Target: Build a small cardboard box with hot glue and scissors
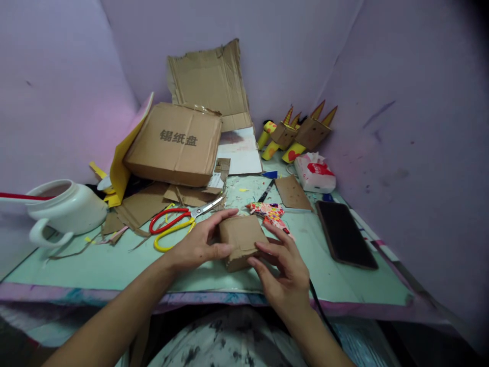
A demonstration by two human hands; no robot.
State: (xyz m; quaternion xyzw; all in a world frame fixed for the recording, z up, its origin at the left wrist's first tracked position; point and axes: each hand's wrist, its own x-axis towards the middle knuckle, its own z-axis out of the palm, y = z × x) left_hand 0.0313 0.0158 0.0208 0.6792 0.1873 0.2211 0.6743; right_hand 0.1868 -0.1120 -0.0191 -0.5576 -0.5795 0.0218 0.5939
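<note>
A small brown cardboard box sits near the table's front edge, between my two hands. My left hand grips its left side, thumb on the near corner and forefinger along the far edge. From the right, my right hand holds it with the thumb low on the near side and fingertips at the right edge. Just behind the box lies a hot glue gun with a colourful flowered body, partly hidden by the box and my right fingers. Scissors with red and yellow handles lie beyond my left hand, blades part open.
At left stands a white mug-like pot. A large cardboard box leans over cardboard scraps. Cardboard animal figures, a tissue pack, a marker, a cardboard piece and a phone are to the right.
</note>
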